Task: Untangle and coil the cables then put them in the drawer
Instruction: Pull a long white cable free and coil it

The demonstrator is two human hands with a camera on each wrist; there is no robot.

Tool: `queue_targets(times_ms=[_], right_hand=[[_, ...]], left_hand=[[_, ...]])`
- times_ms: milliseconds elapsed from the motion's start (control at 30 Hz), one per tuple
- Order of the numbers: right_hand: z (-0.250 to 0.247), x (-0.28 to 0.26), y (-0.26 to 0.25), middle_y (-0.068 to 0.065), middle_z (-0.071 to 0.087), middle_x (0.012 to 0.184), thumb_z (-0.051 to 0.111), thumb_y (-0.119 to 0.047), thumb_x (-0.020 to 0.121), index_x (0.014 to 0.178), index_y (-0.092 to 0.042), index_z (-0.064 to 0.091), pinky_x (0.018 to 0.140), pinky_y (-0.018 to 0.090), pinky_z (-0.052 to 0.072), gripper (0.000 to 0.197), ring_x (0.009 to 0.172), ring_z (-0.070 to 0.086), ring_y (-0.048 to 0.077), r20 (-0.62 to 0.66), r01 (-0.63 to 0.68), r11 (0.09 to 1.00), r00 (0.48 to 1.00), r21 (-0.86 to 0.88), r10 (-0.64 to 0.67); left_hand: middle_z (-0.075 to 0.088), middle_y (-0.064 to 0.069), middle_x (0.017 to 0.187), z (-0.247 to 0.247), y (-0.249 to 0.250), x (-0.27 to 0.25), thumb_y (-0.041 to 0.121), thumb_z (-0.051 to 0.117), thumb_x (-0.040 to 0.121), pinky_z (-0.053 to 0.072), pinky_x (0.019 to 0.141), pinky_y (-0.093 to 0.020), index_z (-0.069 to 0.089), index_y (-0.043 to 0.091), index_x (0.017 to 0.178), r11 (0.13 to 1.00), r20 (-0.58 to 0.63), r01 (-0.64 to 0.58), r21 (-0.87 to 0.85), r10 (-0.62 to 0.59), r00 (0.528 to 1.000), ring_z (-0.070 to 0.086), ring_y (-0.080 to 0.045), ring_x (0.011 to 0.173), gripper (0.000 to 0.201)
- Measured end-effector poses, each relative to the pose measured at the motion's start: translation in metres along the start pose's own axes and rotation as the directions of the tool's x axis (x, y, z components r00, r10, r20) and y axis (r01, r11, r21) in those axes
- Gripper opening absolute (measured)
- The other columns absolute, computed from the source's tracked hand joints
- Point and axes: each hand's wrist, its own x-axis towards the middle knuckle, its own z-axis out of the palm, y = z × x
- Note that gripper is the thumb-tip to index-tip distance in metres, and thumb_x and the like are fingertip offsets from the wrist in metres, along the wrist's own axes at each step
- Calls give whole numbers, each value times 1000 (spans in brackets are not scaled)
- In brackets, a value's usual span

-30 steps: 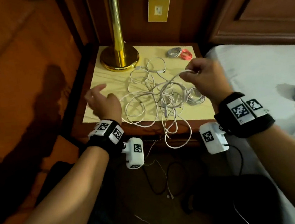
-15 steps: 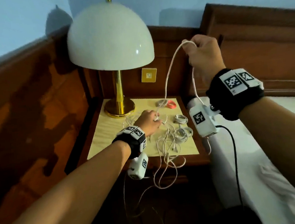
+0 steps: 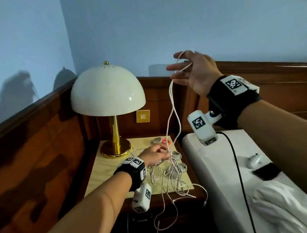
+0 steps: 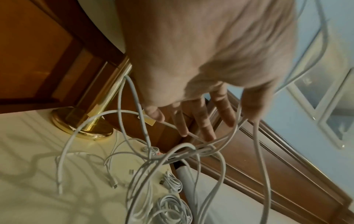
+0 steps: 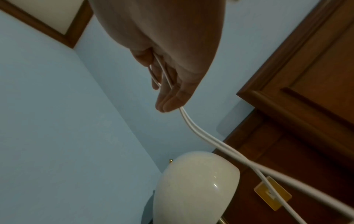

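Two strands of one white cable (image 3: 172, 103) rise from the tangle (image 3: 172, 172) on the nightstand (image 3: 105, 169), where the left hand (image 3: 155, 155) pinches them; above the lamp (image 3: 108, 94), the right hand (image 3: 194, 72), fisted earlier, now spreads its fingers, cable looped over.

The right hand (image 3: 194, 72) is raised at about one o'clock, fingers spread, with a loop of white cable (image 3: 172, 103) draped over them; its two strands hang down to the left hand (image 3: 157, 156). That hand rests low on the nightstand (image 3: 105, 169), at the tangle of white cables (image 3: 172, 174). A domed lamp (image 3: 107, 94) stands at eleven o'clock. The bed (image 3: 218, 166) lies at four o'clock.
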Motion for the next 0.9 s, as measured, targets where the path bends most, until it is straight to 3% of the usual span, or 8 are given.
queue_targets(times_ms=[100,233,333,467,567,633,767,900], right_hand=[[-2,-5,-8,14,74,98,39,-25,100,108,-13,63,71,34,54,28,76,66,27,7,123,992,992,0,-123],[-11,-10,-12,14,72,104,37,-28,101,109,-15,63,72,35,52,30,79,66,28,58,152,987,986,44,-155],[-11,-12,-16,15,72,105,37,-29,101,111,-14,63,71,35,50,32,76,64,29,79,165,983,982,78,-172],[-11,-16,-21,16,71,104,35,-29,102,106,-16,64,70,35,48,32,76,62,29,64,230,969,970,91,-236],[-21,-15,-19,17,71,95,35,-26,101,101,-17,64,64,32,48,31,68,60,26,-27,269,961,963,68,-267],[-30,-14,-12,16,69,84,36,-24,101,97,-15,64,58,28,47,29,60,59,24,-96,266,964,960,29,-262],[-51,-8,9,17,68,70,32,-26,104,104,-2,61,54,30,49,38,53,59,27,-157,153,988,975,-19,-154],[-68,-6,26,16,68,60,33,-29,103,88,-3,60,38,19,31,40,38,49,21,-200,-15,999,980,-47,5]], left_hand=[[66,-5,103,2,11,-2,20,67,88,50,93,-33,62,25,97,1000,-48,-14,11,15,999,63,-22,103,12],[54,-4,117,-1,28,-11,7,69,84,44,93,-29,50,13,127,994,144,-84,-75,94,985,50,-19,115,48],[53,-4,125,6,39,-14,19,58,95,44,73,-11,49,14,132,992,162,-101,-80,113,980,50,-15,112,39],[64,3,98,5,51,-11,32,44,101,45,66,-20,64,17,101,992,-65,-109,64,113,991,58,-14,90,25],[72,-1,86,-22,71,1,29,44,101,46,49,-20,61,15,96,993,-184,-38,108,57,981,64,-14,65,23],[74,-7,82,-48,95,6,26,45,101,50,47,-24,62,13,95,991,-213,-68,112,91,973,66,-21,58,22],[69,-7,75,-97,159,9,19,47,100,53,53,-29,61,11,87,978,-305,-198,70,210,929,66,-26,61,20],[63,-15,80,-141,216,14,17,41,99,52,47,-26,56,10,79,942,-374,-286,-178,204,905,64,-21,52,25]])
